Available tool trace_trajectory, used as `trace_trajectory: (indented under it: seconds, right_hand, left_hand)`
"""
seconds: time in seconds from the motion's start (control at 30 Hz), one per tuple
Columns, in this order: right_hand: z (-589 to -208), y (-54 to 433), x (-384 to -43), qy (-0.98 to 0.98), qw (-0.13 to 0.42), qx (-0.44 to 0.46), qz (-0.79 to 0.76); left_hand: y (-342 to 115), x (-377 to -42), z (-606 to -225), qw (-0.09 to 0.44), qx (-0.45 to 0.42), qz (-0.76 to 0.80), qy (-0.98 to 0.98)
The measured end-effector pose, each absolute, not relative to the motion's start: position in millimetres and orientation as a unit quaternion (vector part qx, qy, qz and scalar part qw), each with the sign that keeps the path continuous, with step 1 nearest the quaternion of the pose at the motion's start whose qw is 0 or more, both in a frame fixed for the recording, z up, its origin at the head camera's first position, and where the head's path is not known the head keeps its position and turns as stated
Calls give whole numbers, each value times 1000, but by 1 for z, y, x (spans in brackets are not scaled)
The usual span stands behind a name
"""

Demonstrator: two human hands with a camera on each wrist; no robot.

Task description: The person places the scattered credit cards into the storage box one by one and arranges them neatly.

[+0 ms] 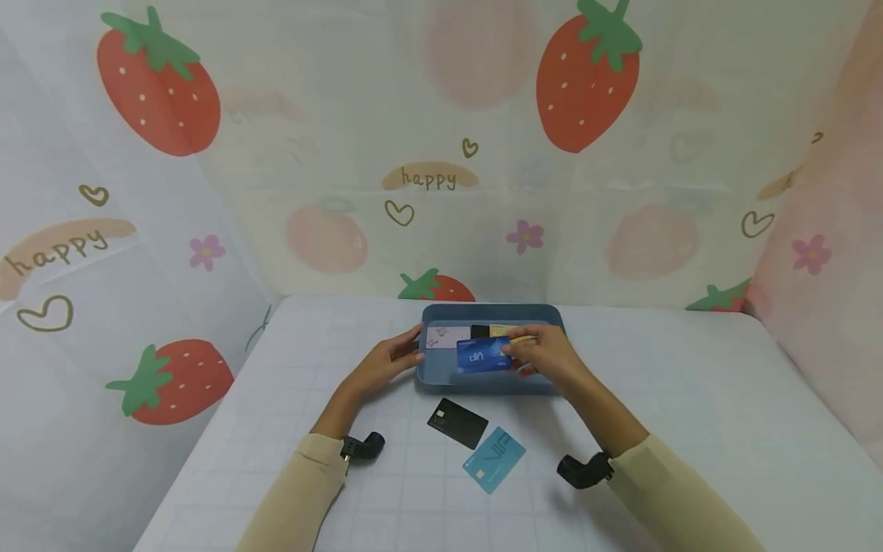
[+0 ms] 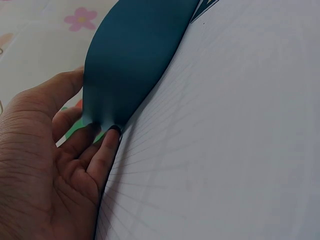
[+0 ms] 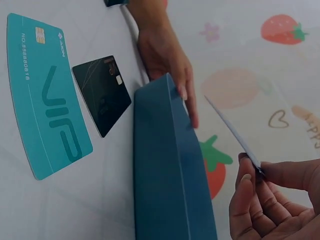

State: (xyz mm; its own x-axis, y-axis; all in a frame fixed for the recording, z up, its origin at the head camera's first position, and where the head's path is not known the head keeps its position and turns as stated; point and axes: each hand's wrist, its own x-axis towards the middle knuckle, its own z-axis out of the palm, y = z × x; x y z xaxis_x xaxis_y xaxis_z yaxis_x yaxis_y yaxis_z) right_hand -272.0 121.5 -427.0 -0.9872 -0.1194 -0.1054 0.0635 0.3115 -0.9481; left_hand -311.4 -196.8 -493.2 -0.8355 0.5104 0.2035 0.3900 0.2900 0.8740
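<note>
In the head view, my left hand [image 1: 382,362] is at the left end of a blue tray [image 1: 438,374]. Its thumb and fingers grip the end wall, with fingertips low against it in the left wrist view. Over the tray, my right hand [image 1: 548,356] pinches a blue VIP card [image 1: 481,355] by one edge, between thumb and fingers. The right wrist view shows this card nearly edge-on, above the rim. Inside the tray lie a whitish card [image 1: 444,337], a black card [image 1: 480,331] and a yellow card [image 1: 500,330], partly hidden by the blue card and my right hand.
In front of the tray, a black VIP card [image 1: 457,423] and a turquoise VIP card [image 1: 494,460] lie on the white table [image 1: 386,506], close to each other. A strawberry-printed sheet [image 1: 586,184] hangs behind the table and along both sides.
</note>
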Motion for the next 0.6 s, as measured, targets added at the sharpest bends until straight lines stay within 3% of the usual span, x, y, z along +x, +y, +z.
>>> trace_trajectory:
  seconds: [0.6]
  right_hand:
    - [-448, 99, -296, 813, 70, -8, -578]
  left_hand:
    - [-200, -334, -526, 47, 263, 525, 808]
